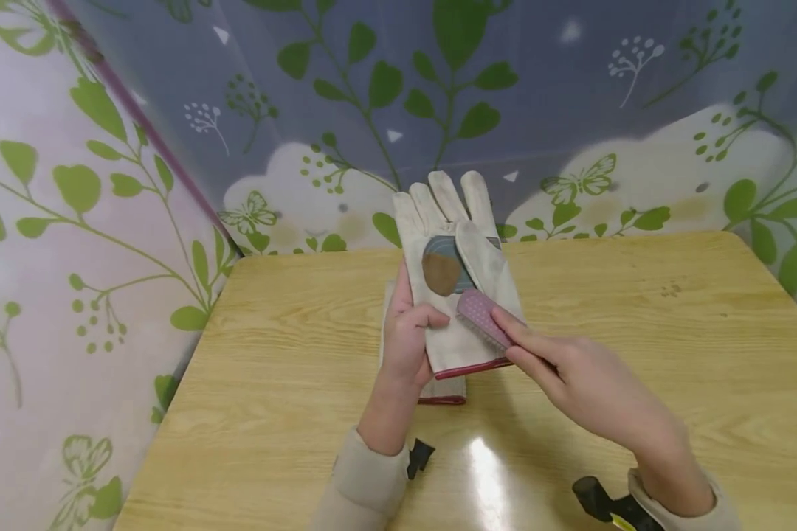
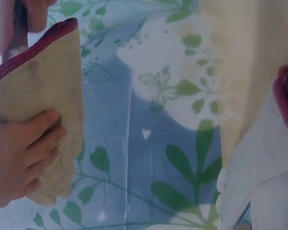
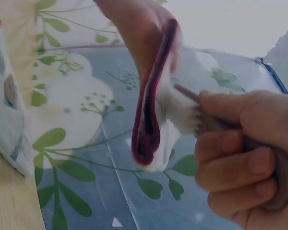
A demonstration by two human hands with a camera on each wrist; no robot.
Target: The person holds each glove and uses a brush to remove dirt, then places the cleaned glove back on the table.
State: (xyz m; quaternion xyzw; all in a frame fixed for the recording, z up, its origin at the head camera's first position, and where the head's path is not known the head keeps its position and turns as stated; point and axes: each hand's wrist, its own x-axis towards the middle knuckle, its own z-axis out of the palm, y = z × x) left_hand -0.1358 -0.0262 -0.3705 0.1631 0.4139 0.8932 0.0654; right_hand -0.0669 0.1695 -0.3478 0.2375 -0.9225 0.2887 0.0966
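Observation:
My left hand point(image 1: 408, 339) grips a pale work glove point(image 1: 446, 346) from its left side, thumb across the palm side. The glove stands tilted above the table, fingers up, with a grey-blue and brown palm patch and a red-trimmed cuff. My right hand point(image 1: 591, 383) holds a pink dotted brush point(image 1: 481, 313) against the glove's lower palm, below the glove's thumb. In the right wrist view, pale bristles point(image 3: 185, 112) face the glove, and the fingers curl round the brush's handle point(image 3: 284, 182). A second glove point(image 1: 445, 391) lies on the table under the held one, partly hidden.
The wooden table point(image 1: 292, 428) fills the lower view. Behind it stands a blue leaf-patterned wall covering point(image 1: 544, 147), with another pale one point(image 1: 33, 280) at the left. Black strap pieces point(image 1: 420, 457) hang at both wrists.

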